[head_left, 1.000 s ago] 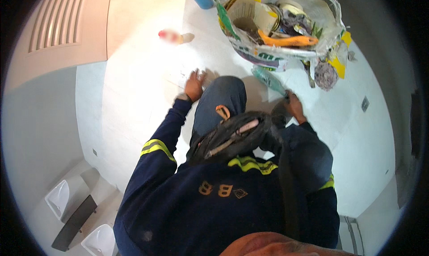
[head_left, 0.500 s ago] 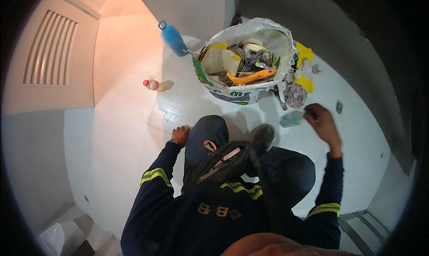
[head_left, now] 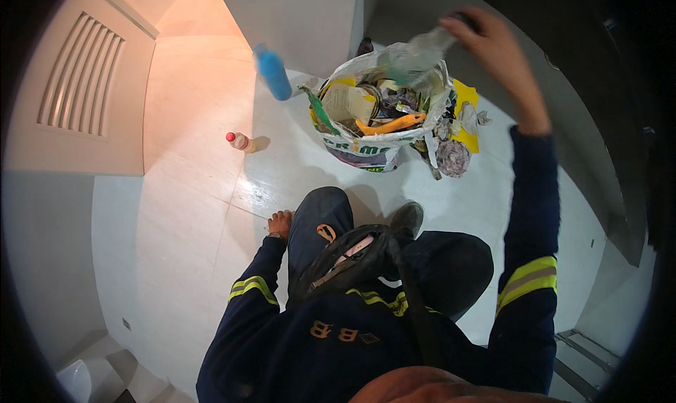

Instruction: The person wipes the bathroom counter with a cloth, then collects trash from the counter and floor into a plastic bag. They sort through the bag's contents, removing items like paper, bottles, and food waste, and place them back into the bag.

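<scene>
1. Now the right hand (head_left: 487, 38) is working high, over the far right rim of the big white bag (head_left: 362, 149); it is no longer hovering low over the floor beside the crumpled grey ball (head_left: 453, 158).
2. The greenish see-through bottle (head_left: 420, 53) is travelling with it and is showing blurred. It is slanting down and leftward from the fingers, its lower part overlapping the bag's mouth. Cannot tell whether the lower end is dipping below the rim.
3. Meaning, as I am judging it: the bottle is now lining up with the opening, but the grip is still keeping it from lying loose among the contents.
4. Right hand's state: fingers are bending closed around the bottle's narrow, dark end; exact finger placing is blurring out. The arm is reaching far forward, the forearm slanting inward from the right.
5. Left hand (head_left: 280, 225) is staying low, apparently resting on the floor (head_left: 190, 227) just beside the left knee (head_left: 324, 209). Its fingers are spreading loosely, slightly bent, with nothing visible in them.
6. Around: an orange handle (head_left: 391, 125) is lying across the bag's near side; a blue bottle (head_left: 273, 73) and a red-capped bottle (head_left: 241, 142) are standing or lying left of the bag.
</scene>
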`<act>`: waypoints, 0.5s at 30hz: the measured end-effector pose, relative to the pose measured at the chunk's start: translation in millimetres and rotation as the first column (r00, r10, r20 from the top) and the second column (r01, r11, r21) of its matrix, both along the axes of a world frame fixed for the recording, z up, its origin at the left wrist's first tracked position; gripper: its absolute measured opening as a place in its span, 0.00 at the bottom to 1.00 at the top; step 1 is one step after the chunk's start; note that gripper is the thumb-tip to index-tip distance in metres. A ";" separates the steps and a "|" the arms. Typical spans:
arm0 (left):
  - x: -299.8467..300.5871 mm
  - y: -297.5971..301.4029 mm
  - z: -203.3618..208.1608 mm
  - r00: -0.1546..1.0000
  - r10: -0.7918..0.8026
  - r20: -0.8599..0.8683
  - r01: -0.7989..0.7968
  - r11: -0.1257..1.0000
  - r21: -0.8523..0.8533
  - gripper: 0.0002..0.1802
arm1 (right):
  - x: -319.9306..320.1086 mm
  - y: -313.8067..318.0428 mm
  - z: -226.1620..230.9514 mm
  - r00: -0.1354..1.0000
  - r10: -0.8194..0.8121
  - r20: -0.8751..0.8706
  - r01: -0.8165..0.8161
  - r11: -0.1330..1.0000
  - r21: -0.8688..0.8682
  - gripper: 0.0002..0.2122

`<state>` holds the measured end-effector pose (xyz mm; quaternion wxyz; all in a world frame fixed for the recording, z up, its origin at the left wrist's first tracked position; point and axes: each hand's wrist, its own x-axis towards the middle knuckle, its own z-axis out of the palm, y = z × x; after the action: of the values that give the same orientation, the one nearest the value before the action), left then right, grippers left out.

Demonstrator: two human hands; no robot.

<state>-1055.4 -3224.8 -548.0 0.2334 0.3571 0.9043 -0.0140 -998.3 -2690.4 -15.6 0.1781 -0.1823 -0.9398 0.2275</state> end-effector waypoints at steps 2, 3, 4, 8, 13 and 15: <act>1.6 -0.3 -6.3 1.000 -0.001 -0.016 0.002 1.000 0.009 0.12 | -40.9 0.4 -47.7 0.998 0.047 -0.046 -0.044 0.997 0.058 0.23; 0.7 0.5 -8.1 1.000 -0.004 -0.023 0.005 1.000 0.015 0.12 | -54.5 -7.2 -67.3 0.995 0.040 -0.096 -0.031 0.995 0.093 0.22; -0.7 1.6 -9.1 1.000 -0.011 0.002 0.011 1.000 0.007 0.14 | -60.9 -17.8 -78.6 0.996 0.004 -0.084 0.003 0.997 0.081 0.22; -21.6 16.4 8.6 0.978 0.037 0.206 -0.030 0.999 -0.035 0.24 | -67.7 -26.0 -109.3 0.997 -0.080 -0.005 0.080 0.993 0.090 0.21; -183.3 100.0 112.1 0.965 0.173 0.198 -0.263 0.646 0.717 0.20 | -66.7 -30.9 -121.2 0.995 -0.050 -0.087 0.054 0.998 0.044 0.22; -179.3 234.5 275.5 0.922 0.136 0.363 -0.385 0.424 0.820 0.22 | -37.3 -11.4 -118.3 0.983 -0.177 -0.056 0.176 0.984 -0.011 0.23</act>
<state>-1234.7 -2990.3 -272.4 0.1235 0.2787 0.7898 0.5323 -1035.6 -2701.7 -133.9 0.2234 -0.2590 -0.9138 0.2189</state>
